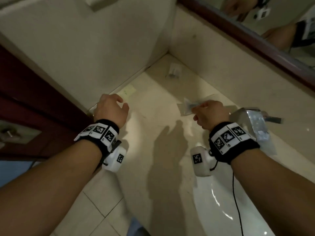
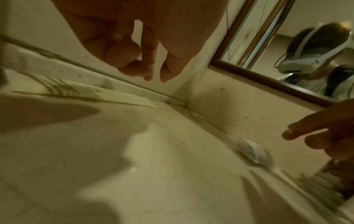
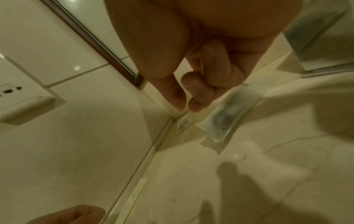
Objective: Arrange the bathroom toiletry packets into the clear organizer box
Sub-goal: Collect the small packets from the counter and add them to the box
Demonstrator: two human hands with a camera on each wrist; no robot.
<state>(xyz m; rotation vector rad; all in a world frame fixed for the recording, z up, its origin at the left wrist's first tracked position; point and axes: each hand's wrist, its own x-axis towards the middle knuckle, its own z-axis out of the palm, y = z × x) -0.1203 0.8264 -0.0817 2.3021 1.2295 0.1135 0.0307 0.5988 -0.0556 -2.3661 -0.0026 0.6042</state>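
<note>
A clear packet with blue print (image 1: pixel 190 105) (image 3: pixel 224 116) lies flat on the beige counter (image 1: pixel 153 133). My right hand (image 1: pixel 196 111) (image 3: pixel 186 106) hovers just over its near end, fingers curled, thumb and index close together with nothing between them. My left hand (image 1: pixel 110 108) (image 2: pixel 157 77) hangs above the counter's left edge, fingers loosely curled and empty. Beside it along the wall lies a long pale packet (image 1: pixel 128 90) (image 2: pixel 91 92). A small white packet (image 1: pixel 173 71) (image 3: pixel 182 122) sits in the far corner. A clear shiny box (image 1: pixel 250 123) (image 3: pixel 321 37) stands right of my right wrist.
A white sink basin (image 1: pixel 221 201) lies at the near right, with a black cable over it. A framed mirror (image 1: pixel 255 23) runs along the back wall. A dark red door (image 1: pixel 25 99) stands at the left. A wall socket (image 3: pixel 19 98) is on the left wall.
</note>
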